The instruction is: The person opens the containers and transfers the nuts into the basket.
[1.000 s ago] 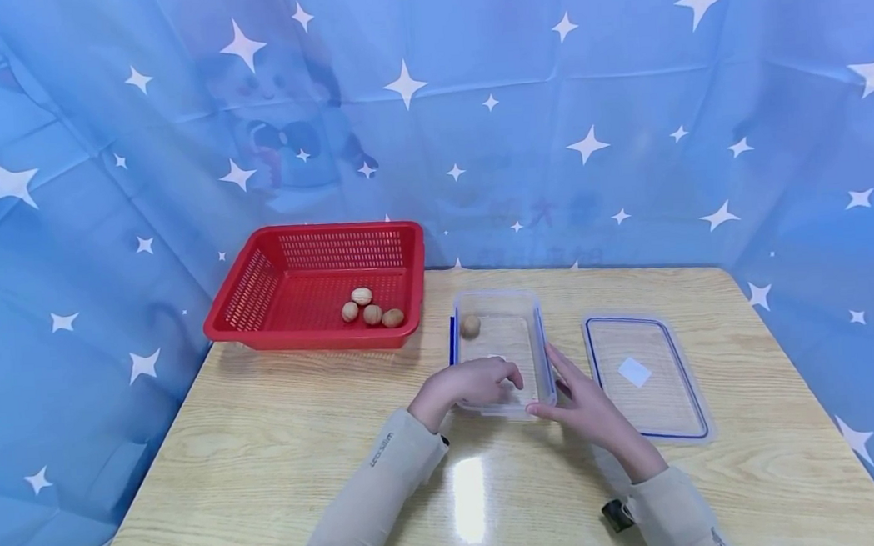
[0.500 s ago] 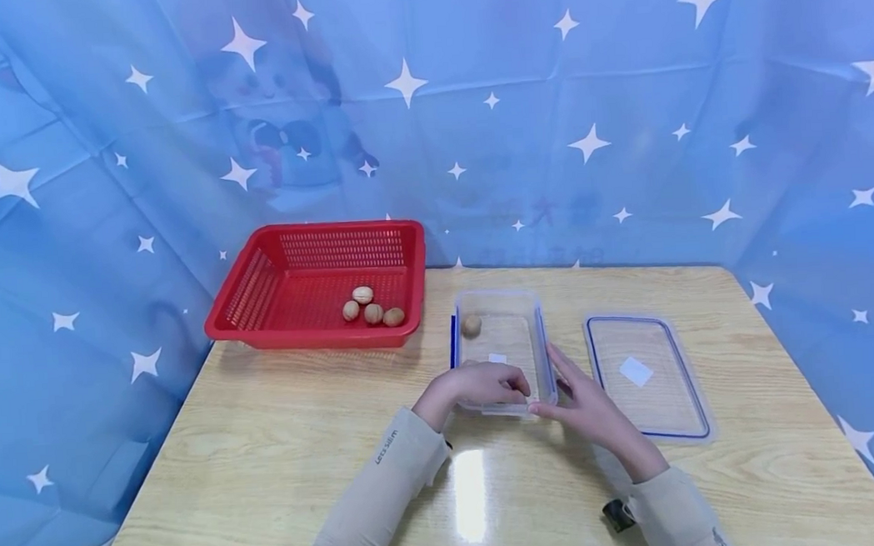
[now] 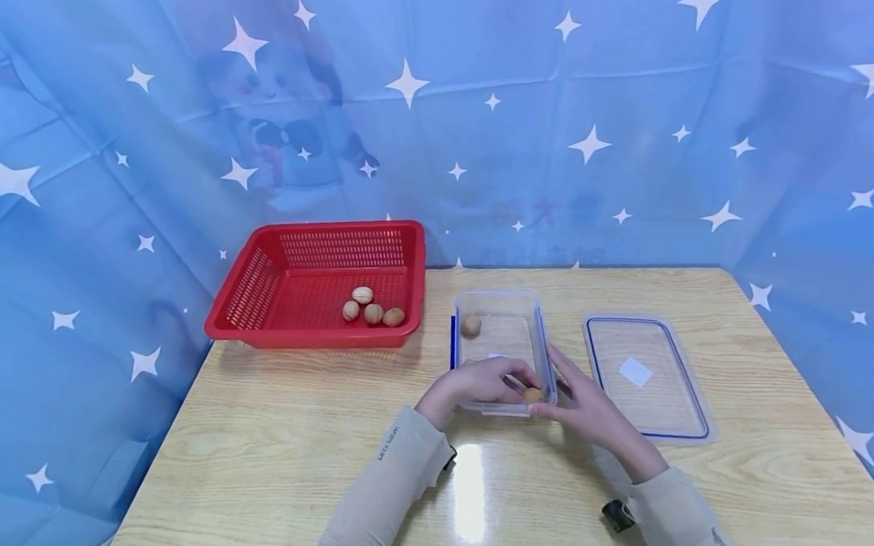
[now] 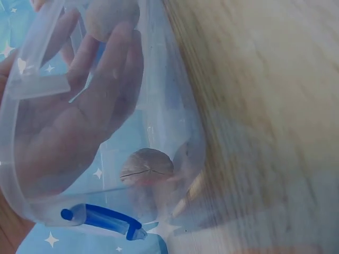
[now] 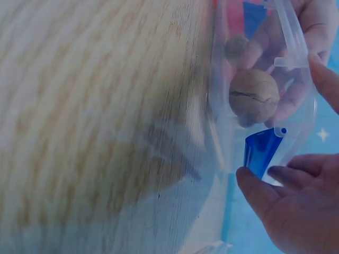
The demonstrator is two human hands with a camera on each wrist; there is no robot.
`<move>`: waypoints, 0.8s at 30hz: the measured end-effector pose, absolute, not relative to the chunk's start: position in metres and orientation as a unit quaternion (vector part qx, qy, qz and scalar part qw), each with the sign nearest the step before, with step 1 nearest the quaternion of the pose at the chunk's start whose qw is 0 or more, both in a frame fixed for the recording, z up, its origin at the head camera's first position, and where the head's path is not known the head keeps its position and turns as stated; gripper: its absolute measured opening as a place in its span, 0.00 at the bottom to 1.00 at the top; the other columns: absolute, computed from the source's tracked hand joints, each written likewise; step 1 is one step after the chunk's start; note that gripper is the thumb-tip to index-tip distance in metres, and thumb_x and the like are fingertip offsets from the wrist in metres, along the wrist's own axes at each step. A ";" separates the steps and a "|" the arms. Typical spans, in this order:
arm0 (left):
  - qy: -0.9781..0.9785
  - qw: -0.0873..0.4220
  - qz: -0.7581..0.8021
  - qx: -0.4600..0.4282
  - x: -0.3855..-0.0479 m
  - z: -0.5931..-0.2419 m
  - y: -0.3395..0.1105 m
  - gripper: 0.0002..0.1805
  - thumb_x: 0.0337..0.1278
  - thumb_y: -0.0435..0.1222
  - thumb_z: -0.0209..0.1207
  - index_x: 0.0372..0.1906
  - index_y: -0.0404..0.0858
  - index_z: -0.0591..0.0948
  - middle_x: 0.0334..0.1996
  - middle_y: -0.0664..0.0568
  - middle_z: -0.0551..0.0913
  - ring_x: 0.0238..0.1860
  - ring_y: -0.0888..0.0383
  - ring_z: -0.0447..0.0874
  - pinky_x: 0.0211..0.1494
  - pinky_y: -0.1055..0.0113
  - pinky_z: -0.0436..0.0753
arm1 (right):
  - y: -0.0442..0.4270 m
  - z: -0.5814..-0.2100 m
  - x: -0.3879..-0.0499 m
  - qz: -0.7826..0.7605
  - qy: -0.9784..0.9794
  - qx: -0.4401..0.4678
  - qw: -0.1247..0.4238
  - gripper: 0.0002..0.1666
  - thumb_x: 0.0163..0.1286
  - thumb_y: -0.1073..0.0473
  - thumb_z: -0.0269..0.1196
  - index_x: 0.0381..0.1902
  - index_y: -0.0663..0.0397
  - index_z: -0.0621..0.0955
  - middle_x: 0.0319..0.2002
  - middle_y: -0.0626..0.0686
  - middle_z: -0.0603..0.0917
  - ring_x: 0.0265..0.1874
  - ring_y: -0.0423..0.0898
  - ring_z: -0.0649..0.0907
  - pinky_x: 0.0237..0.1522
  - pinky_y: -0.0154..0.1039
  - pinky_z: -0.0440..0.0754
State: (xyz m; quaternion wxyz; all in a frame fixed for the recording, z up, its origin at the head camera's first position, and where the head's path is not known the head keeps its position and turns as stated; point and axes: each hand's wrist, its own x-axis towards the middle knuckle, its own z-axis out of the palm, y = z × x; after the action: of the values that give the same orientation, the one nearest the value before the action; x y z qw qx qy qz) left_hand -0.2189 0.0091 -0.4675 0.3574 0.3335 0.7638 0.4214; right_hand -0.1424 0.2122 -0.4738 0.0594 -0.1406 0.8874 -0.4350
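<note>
A clear plastic box (image 3: 501, 302) stands uncovered on the table. My left hand (image 3: 489, 381) reaches into its near end. Thumb and fingers of that hand pinch a walnut (image 3: 533, 396) in the near right corner. A second walnut (image 3: 471, 326) lies in the far left corner. The left wrist view shows another walnut (image 4: 148, 165) in the box, below my fingers; from the head it is hidden. Against the box's near right corner, outside, rests my right hand (image 3: 583, 402), fingers along the wall and thumb at the front. Beside that thumb hangs a blue clasp (image 5: 260, 151).
At the back left stands a red basket (image 3: 261, 340) with several walnuts (image 3: 373, 314) in its right part. The clear lid (image 3: 658, 397) with a blue seal lies flat to the right of the box. Behind the wooden table (image 3: 267, 450) hangs a blue star curtain (image 3: 483, 45).
My left hand has shifted right inside the box, and the walnut at its fingertips now shows in the near right corner. The right hand and the basket's walnuts have stayed put.
</note>
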 end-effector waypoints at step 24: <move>0.776 0.332 0.424 0.330 -0.221 -0.479 0.020 0.16 0.60 0.24 0.59 0.54 0.31 0.80 0.53 0.41 0.84 0.57 0.51 0.81 0.56 0.77 0.77 | 0.210 -0.468 -0.139 -0.431 0.890 -0.132 0.068 0.62 0.63 0.49 0.70 0.79 0.62 0.45 0.78 0.69 0.47 0.74 0.72 0.57 0.68 0.60 0.67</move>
State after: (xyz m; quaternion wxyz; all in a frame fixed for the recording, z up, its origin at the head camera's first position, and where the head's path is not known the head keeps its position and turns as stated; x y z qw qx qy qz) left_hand -0.2210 0.0203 -0.4787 0.3318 0.3297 0.7758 0.4235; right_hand -0.1391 0.2099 -0.4682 0.0684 -0.1317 0.8899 -0.4313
